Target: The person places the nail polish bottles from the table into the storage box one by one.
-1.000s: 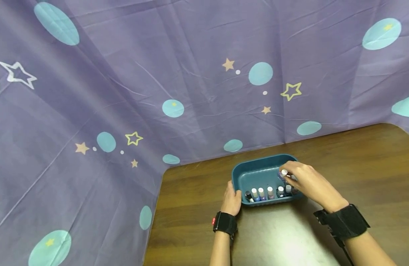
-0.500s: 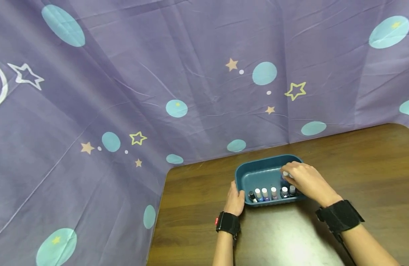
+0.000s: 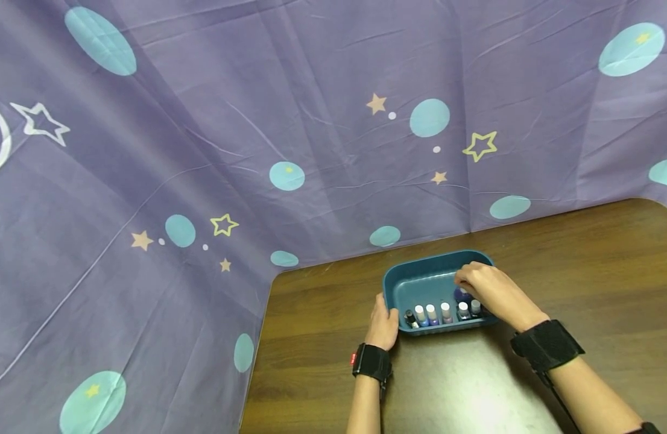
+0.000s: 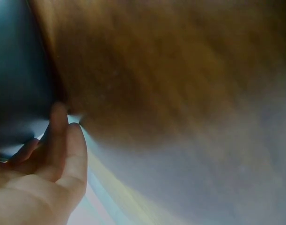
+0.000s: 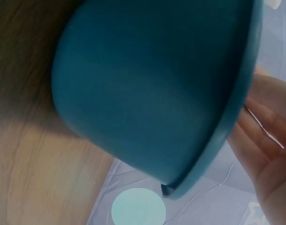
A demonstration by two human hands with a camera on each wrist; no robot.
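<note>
A teal plastic bin [image 3: 420, 289] lies on the wooden table in the head view. My left hand [image 3: 382, 325] holds its left end, fingers along the outer wall and thumb at the near corner. Small nail polish bottles [image 3: 445, 313], most with white caps, line the bin's near wall; the leftmost bottle [image 3: 411, 319] has a black cap and leans. Over the bin's right end is my right hand [image 3: 488, 286], fingertips bent down right above a purple nail polish bottle [image 3: 461, 295]. Its cap is mostly hidden, and I cannot tell whether the fingers still pinch it.
The wooden table [image 3: 312, 337] extends around the bin. A purple cloth [image 3: 333, 132] with stars and blue ovals hangs behind and to the left. The bin's raised rim [image 5: 236, 98] stands between the right wrist camera and the fingers.
The right hand held a white-capped bottle over the bin and lowered it toward the near row; the fingers now sit slightly higher and further left over it. The left hand keeps its place.
</note>
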